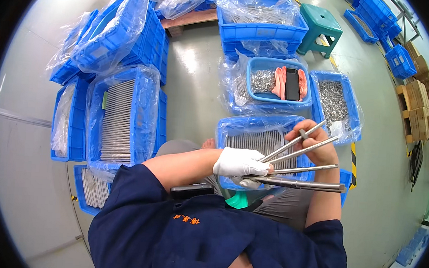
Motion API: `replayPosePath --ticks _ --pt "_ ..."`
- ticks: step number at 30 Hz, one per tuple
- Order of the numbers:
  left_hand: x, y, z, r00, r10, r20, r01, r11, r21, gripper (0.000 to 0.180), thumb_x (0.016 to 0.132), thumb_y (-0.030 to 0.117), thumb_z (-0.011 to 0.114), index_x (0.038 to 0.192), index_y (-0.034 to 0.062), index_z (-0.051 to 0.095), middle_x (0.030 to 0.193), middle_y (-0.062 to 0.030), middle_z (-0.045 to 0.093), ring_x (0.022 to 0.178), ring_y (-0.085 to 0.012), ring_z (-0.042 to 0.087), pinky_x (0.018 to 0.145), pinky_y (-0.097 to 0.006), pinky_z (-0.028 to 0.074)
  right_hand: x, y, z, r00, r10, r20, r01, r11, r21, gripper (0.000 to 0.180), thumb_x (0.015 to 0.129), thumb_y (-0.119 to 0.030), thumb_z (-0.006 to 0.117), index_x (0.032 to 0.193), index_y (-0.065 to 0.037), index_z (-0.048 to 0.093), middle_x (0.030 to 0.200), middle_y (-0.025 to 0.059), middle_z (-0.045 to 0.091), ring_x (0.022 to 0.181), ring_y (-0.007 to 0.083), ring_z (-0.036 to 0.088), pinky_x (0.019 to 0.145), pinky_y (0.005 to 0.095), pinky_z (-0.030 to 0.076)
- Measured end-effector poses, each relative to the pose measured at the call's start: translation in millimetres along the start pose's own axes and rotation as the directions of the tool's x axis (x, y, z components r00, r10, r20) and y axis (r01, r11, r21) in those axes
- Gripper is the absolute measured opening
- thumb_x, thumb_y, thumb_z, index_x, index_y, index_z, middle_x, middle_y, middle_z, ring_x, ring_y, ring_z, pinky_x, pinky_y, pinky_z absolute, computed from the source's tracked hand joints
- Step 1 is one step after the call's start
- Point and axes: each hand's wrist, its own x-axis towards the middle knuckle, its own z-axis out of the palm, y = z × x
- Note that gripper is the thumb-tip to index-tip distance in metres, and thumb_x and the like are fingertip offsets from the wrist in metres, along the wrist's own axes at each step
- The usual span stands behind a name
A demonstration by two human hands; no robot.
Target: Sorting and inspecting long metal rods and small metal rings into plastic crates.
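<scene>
Rods (304, 169) fanned from your gloved left hand (239, 163), above a rod crate (221, 137).
Left of you stands a film-lined crate (142, 124). Your left hand's fingers close round the rods, the splay apparently keeping tips separate; your right hand (320, 144)'s fingers pinch a small grey fitting (303, 134) beside one tip. The forward tub (278, 101) and right-hand parts crate (353, 103) crowd your reach.

Grey floor (193, 78) — stacked blue crates (151, 51), green stool (321, 16), wooden pallet (197, 18)
</scene>
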Motion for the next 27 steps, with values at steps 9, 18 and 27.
replayPosePath --ticks 9,18,27 --pt "1.5 -2.2 -0.5 0.996 -0.004 0.094 0.014 0.995 -0.102 0.040 0.083 0.043 0.044 0.080 0.0033 0.051 0.049 0.0025 0.039 0.041 -0.0048 0.033 0.037 -0.020 0.024 -0.6 -3.6 -19.1 0.996 0.039 -0.078 -0.028 0.990 0.139 0.029 0.073 -0.014 0.059 0.098 -0.003 0.050 0.085 0.0120 0.059 0.071 0.0138 0.056 0.059 0.0219 0.045" --pt "4.0 -5.2 -0.4 0.998 -0.012 0.062 0.014 0.999 -0.037 0.044 0.084 0.044 0.040 0.089 0.0028 0.054 0.048 0.0040 0.038 0.038 -0.0041 0.032 0.035 -0.019 0.023 -12.9 -22.5 -54.2 0.971 -0.063 -0.229 0.095 0.986 0.135 0.023 0.081 -0.016 0.051 0.099 -0.002 0.051 0.083 0.0108 0.059 0.062 0.0104 0.051 0.056 0.0204 0.041" --pt "8.8 -9.7 -12.1 0.936 0.346 0.068 -0.293 0.871 -0.395 0.046 0.073 0.040 0.059 0.099 0.0037 0.049 0.046 0.0031 0.034 0.036 -0.0067 0.030 0.036 -0.023 0.023 -5.5 1.2 -70.2 0.890 -0.045 -0.454 0.277 0.844 0.460 0.010 0.075 -0.002 0.051 0.084 -0.006 0.050 0.070 0.0062 0.052 0.056 0.0128 0.047 0.049 0.0240 0.040"
